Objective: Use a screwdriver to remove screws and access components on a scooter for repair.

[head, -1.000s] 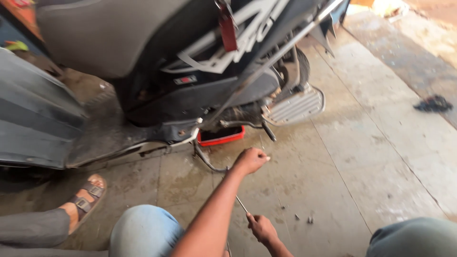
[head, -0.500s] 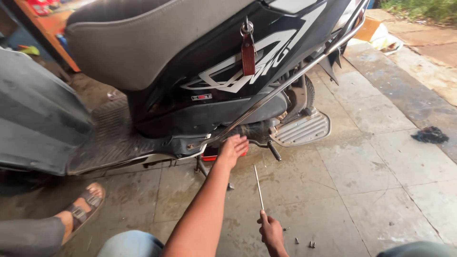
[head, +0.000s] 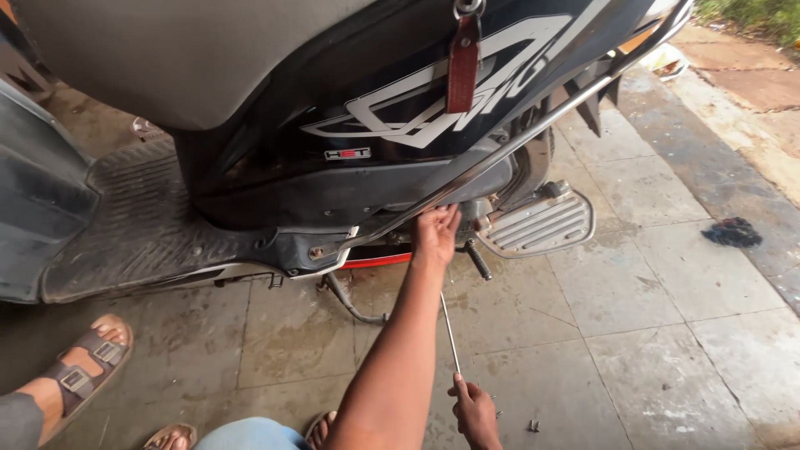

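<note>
A person crouches beside a black scooter [head: 350, 133] parked on grey paving slabs [head: 650, 333]. The left hand [head: 436, 233] reaches up under the side panel, fingers spread and pressed against the chrome guard rail [head: 533, 133] near the footrest [head: 537, 223]. The right hand [head: 477, 410], low near the ground, is closed around a long thin metal rod [head: 450, 333] that points up towards the scooter's underside. The work appears to be at the locating stage; guiding the rod tip to the spot the left hand feels out seems to call for steady aim.
</note>
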